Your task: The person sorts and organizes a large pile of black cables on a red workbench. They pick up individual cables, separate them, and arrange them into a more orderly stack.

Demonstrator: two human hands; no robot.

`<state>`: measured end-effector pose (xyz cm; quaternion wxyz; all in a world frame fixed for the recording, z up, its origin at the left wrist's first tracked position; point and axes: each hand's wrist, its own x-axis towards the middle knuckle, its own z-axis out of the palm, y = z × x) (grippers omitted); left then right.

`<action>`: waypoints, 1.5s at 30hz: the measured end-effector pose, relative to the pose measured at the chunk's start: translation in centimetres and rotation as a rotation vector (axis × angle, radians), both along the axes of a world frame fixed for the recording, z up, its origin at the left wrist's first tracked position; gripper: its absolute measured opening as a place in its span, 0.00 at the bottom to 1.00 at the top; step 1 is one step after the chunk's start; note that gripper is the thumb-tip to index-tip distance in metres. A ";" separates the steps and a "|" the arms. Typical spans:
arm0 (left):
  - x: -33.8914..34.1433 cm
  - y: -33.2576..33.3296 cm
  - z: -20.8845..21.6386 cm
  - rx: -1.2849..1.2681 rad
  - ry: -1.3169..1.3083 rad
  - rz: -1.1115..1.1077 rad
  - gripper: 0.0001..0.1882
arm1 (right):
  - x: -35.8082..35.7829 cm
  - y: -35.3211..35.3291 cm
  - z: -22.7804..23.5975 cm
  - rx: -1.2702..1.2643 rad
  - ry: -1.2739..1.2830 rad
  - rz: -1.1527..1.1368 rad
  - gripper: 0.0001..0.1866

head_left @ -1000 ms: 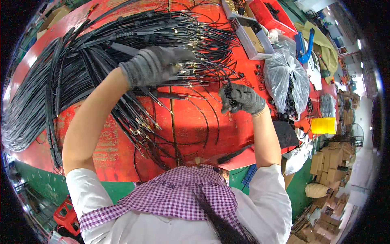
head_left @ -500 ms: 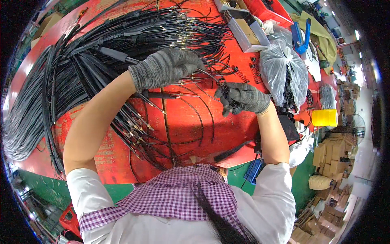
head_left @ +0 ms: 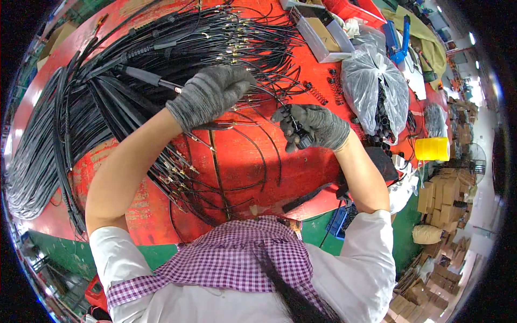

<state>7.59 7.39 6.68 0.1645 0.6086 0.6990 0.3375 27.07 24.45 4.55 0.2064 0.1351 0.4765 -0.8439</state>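
Observation:
My left hand (head_left: 211,97), in a grey knitted glove, is closed around a thin black cable (head_left: 267,90) near its end. The cable bends across to my right hand (head_left: 322,127), gloved the same way. Small black fittings (head_left: 295,128), some coiled like springs, are gathered in its curled fingers, and the cable's tip meets them at the fingertips. The exact shape of the piece on the tip is partly hidden. Beneath and beyond my left hand spreads a large bundle of black cables (head_left: 40,151) with brassy metal ends (head_left: 234,40).
The red table (head_left: 242,156) carries a clear plastic bag of black parts (head_left: 377,89), a grey bin (head_left: 326,40) and a red bin (head_left: 358,12). A blue tool (head_left: 397,46) stands at the far right. Small black springs (head_left: 316,92) lie beyond my right hand. A yellow spool (head_left: 432,149) is rightward.
My left hand has shifted slightly left, still closed on the cable. My right hand has moved a little left and turned, showing more of the black fittings in its fingers.

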 end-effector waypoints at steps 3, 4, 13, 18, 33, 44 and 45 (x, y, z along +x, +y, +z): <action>0.7 -0.3 -0.9 -0.008 -0.097 0.117 0.10 | -0.2 -0.5 0.4 0.003 0.000 -0.035 0.25; 0.6 -0.4 -0.9 -0.022 -0.120 0.049 0.10 | -0.4 -0.7 0.7 0.030 -0.009 -0.031 0.25; -0.4 -1.1 -0.8 -0.229 -0.204 -0.179 0.17 | -3.6 -2.5 1.2 0.358 0.007 0.253 0.24; -4.7 -5.3 -3.3 -0.250 0.638 -0.087 0.27 | -4.9 -2.6 0.1 0.425 0.005 0.238 0.23; -9.5 -4.3 -7.4 -0.218 0.701 0.137 0.13 | -7.5 -6.0 -3.6 1.722 0.416 0.111 0.13; -9.8 -5.3 -6.1 -0.190 0.612 0.072 0.12 | -9.6 -8.7 -3.6 2.049 0.345 -0.044 0.18; -9.8 -5.4 -6.2 -0.195 0.615 0.072 0.13 | -10.1 -9.1 -3.5 2.116 0.366 -0.035 0.17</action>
